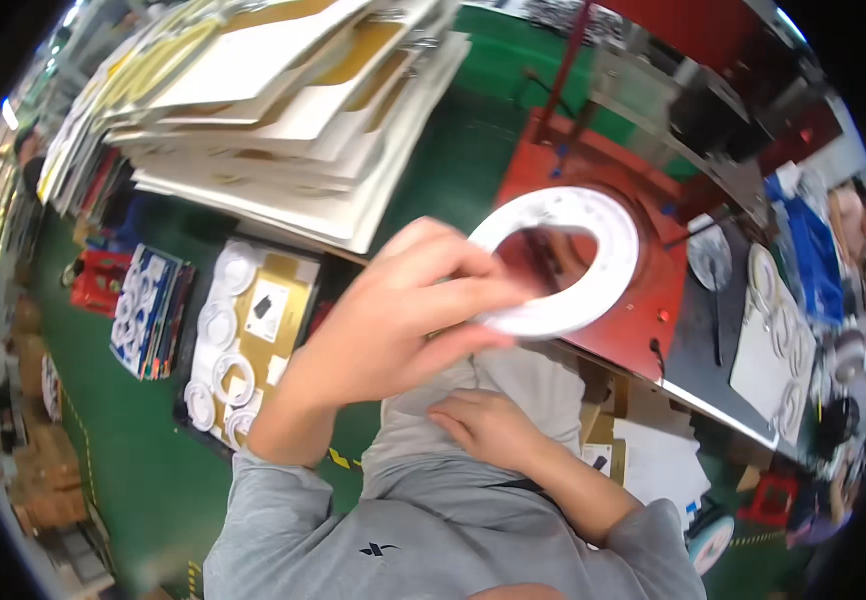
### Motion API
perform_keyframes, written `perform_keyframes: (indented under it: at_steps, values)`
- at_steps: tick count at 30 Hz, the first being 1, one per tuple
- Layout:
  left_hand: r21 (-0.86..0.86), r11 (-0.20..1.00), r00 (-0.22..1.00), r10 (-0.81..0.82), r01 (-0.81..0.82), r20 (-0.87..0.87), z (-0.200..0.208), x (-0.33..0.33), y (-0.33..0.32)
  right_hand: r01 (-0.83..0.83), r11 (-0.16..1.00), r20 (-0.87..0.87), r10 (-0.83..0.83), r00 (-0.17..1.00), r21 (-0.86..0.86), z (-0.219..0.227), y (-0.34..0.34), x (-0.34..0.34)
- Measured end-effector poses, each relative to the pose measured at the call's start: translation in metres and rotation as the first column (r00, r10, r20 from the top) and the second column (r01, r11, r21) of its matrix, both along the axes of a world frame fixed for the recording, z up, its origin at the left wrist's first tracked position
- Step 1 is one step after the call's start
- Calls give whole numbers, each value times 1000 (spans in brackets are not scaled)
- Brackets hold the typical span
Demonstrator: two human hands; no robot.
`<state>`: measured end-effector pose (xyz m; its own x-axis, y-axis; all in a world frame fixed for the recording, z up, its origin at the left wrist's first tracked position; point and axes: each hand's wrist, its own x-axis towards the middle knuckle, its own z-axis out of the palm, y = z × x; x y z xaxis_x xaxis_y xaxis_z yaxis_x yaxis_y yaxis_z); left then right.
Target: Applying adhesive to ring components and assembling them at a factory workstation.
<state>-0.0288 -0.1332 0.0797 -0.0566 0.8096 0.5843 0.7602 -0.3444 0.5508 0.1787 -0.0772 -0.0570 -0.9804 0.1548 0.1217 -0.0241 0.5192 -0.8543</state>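
Observation:
My left hand (415, 305) is raised in front of me, its thumb and fingers pinching the near left rim of a white flat ring (615, 245). The ring is tilted, with small faint marks on its face, and through its hole I see the red machine bed (643, 330). Down on my lap, my right hand (488, 425) rests against the light trousers, fingers loosely laid out and nothing in them.
A tall stack of white boards (283, 130) stands at the far left. Below it lies a tray (271, 345) holding several white rings. More rings lie on a white sheet (768, 350) at the right, beside a dark tabletop (705, 300). A red stool (103, 280) is farther left.

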Motion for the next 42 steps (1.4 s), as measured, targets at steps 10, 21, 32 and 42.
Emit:
perform_keyframes:
  at_steps: [10, 21, 32, 42]
  values:
    - [-16, 999, 974, 47, -52, -222, -63, 56, 91, 69, 998, 26, -68, 997, -17, -14, -5, 49]
    - [358, 736, 716, 664, -575, -215, 114, -59, 57, 130, 992, 0, -130, 992, -12, -7, 11, 52]
    - [-250, 604, 649, 651, -757, -393, 131, -169, 87, 89, 996, -62, -91, 994, -31, -20, -10, 44]
    - [-18, 866, 847, 484, -500, -221, 123, -99, 55, 155, 979, -31, -160, 987, -133, 15, 15, 42]
